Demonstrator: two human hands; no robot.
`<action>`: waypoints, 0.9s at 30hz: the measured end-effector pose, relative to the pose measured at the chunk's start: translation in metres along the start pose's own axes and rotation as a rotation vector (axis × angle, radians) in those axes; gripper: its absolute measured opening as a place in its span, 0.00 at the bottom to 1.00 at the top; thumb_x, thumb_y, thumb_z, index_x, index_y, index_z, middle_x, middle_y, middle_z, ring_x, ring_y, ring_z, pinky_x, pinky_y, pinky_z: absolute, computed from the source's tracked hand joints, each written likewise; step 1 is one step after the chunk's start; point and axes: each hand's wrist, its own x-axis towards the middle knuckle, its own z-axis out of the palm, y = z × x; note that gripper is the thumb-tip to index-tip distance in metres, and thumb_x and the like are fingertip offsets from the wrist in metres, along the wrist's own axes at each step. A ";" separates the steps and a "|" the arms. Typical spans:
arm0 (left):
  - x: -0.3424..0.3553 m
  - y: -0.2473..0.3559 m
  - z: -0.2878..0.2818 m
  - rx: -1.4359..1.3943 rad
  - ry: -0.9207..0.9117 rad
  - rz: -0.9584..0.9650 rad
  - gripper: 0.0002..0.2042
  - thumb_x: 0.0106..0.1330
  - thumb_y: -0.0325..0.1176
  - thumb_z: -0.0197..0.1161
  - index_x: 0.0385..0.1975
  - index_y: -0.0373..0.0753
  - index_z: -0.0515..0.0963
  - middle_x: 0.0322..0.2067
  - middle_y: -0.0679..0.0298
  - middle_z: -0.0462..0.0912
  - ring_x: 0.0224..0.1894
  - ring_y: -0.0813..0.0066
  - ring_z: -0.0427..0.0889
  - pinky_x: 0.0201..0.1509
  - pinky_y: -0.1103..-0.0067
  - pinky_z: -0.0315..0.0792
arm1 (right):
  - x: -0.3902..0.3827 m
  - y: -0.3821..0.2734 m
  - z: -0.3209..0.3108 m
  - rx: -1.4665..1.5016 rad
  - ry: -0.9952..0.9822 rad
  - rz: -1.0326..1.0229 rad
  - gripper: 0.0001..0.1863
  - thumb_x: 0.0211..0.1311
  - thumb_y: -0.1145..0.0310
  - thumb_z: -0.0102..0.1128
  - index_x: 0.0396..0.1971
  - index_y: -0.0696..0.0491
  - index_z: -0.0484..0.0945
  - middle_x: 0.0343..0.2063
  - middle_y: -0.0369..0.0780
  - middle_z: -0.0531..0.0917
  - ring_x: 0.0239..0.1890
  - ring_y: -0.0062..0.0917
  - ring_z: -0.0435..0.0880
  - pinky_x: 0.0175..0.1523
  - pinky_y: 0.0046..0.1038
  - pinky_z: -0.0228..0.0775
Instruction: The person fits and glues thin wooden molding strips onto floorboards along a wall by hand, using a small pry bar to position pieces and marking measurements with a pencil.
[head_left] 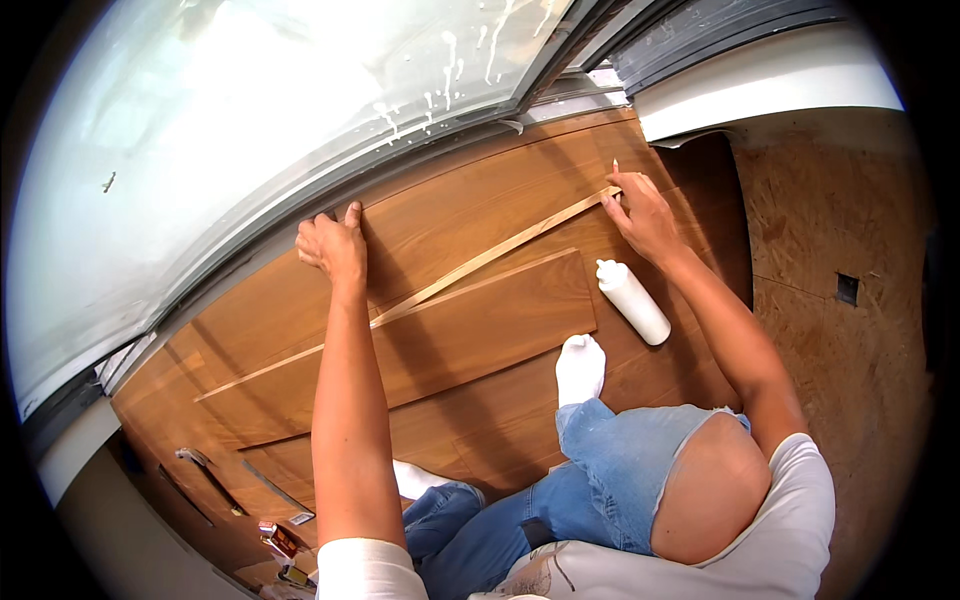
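My left hand is at the far edge of the wood floor beside the window frame, its fingers curled down and its thumb apart. Whatever its fingertips grip there is hidden. A long, thin wooden strip lies aslant over the boards, passing behind my left forearm. Its right end meets the fingers of my right hand, which is closed on it. A pencil also sticks up from that hand, point away from me. Nearer to me, a loose brown floorboard lies on the laid planks.
A white squeeze bottle lies right of the loose board, near my socked foot. At lower left are a hammer, a flat metal bar and a small red box. A large window borders the floor; bare chipboard shows at right.
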 end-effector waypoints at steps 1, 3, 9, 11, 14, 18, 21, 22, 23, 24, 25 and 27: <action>0.003 -0.002 -0.004 0.019 -0.039 0.000 0.31 0.67 0.58 0.71 0.47 0.28 0.84 0.59 0.45 0.76 0.68 0.42 0.66 0.76 0.50 0.54 | 0.021 0.010 0.009 -0.031 0.040 -0.055 0.18 0.73 0.62 0.64 0.55 0.57 0.79 0.53 0.46 0.83 0.58 0.43 0.80 0.63 0.42 0.74; 0.009 -0.011 0.007 0.033 -0.048 -0.022 0.35 0.66 0.61 0.71 0.51 0.27 0.83 0.59 0.44 0.75 0.69 0.41 0.65 0.78 0.50 0.52 | 0.056 0.033 0.025 -0.150 0.138 -0.087 0.20 0.72 0.62 0.65 0.56 0.58 0.79 0.56 0.48 0.82 0.61 0.44 0.79 0.67 0.43 0.72; 0.010 -0.013 0.013 -0.033 -0.025 -0.072 0.37 0.61 0.63 0.75 0.49 0.27 0.83 0.60 0.43 0.74 0.69 0.40 0.64 0.81 0.49 0.47 | 0.090 0.073 0.051 -0.302 0.001 0.139 0.37 0.79 0.46 0.51 0.75 0.59 0.65 0.77 0.53 0.64 0.80 0.46 0.60 0.81 0.44 0.55; 0.008 -0.012 0.017 -0.050 -0.018 -0.094 0.37 0.60 0.62 0.76 0.48 0.27 0.84 0.61 0.45 0.74 0.70 0.42 0.62 0.80 0.49 0.46 | 0.084 0.073 0.057 -0.316 -0.069 0.180 0.41 0.80 0.43 0.48 0.79 0.59 0.57 0.81 0.52 0.56 0.84 0.43 0.51 0.85 0.42 0.46; 0.006 -0.013 0.020 -0.080 0.018 -0.109 0.36 0.59 0.61 0.77 0.47 0.28 0.85 0.61 0.47 0.74 0.71 0.43 0.61 0.80 0.49 0.46 | 0.080 0.075 0.064 -0.317 -0.061 0.168 0.43 0.80 0.43 0.48 0.80 0.60 0.54 0.82 0.52 0.52 0.85 0.42 0.46 0.86 0.41 0.41; 0.007 -0.014 0.023 -0.104 0.035 -0.137 0.34 0.58 0.60 0.78 0.46 0.30 0.86 0.63 0.49 0.73 0.72 0.43 0.60 0.81 0.49 0.45 | 0.079 0.077 0.068 -0.320 -0.068 0.166 0.44 0.80 0.44 0.47 0.81 0.61 0.51 0.83 0.52 0.49 0.85 0.42 0.43 0.87 0.41 0.38; 0.008 -0.010 0.026 -0.121 0.041 -0.167 0.34 0.57 0.60 0.79 0.47 0.31 0.86 0.65 0.50 0.72 0.73 0.43 0.58 0.81 0.50 0.45 | 0.079 0.082 0.071 -0.322 -0.049 0.154 0.44 0.80 0.44 0.48 0.81 0.61 0.50 0.83 0.52 0.48 0.86 0.42 0.42 0.87 0.41 0.37; 0.009 -0.009 0.027 -0.128 0.042 -0.176 0.34 0.57 0.60 0.79 0.47 0.31 0.86 0.65 0.51 0.72 0.74 0.43 0.58 0.81 0.50 0.44 | 0.079 0.082 0.071 -0.320 -0.042 0.150 0.44 0.80 0.44 0.48 0.81 0.61 0.51 0.83 0.52 0.48 0.86 0.42 0.42 0.87 0.41 0.37; 0.011 -0.008 0.029 -0.128 0.057 -0.189 0.34 0.57 0.60 0.79 0.47 0.32 0.86 0.65 0.50 0.72 0.74 0.43 0.57 0.82 0.50 0.44 | 0.081 0.081 0.071 -0.321 -0.041 0.144 0.44 0.80 0.44 0.48 0.81 0.61 0.51 0.82 0.52 0.49 0.85 0.42 0.43 0.87 0.41 0.37; 0.013 -0.007 0.031 -0.129 0.072 -0.201 0.34 0.57 0.60 0.79 0.48 0.32 0.86 0.65 0.50 0.72 0.75 0.42 0.56 0.82 0.50 0.44 | 0.082 0.081 0.070 -0.322 -0.040 0.139 0.44 0.80 0.44 0.48 0.80 0.61 0.51 0.82 0.53 0.50 0.85 0.43 0.44 0.86 0.41 0.38; 0.014 -0.007 0.032 -0.129 0.087 -0.213 0.35 0.56 0.60 0.79 0.48 0.32 0.86 0.66 0.50 0.72 0.75 0.42 0.56 0.82 0.50 0.43 | 0.084 0.080 0.069 -0.324 -0.038 0.134 0.44 0.80 0.44 0.49 0.80 0.62 0.52 0.82 0.53 0.51 0.85 0.43 0.45 0.86 0.41 0.39; 0.016 -0.009 0.032 -0.139 0.059 -0.211 0.35 0.56 0.62 0.79 0.48 0.31 0.86 0.66 0.50 0.71 0.76 0.41 0.55 0.83 0.49 0.42 | 0.088 0.082 0.058 -0.261 -0.071 0.137 0.43 0.80 0.45 0.49 0.80 0.62 0.53 0.81 0.54 0.54 0.84 0.45 0.49 0.86 0.41 0.42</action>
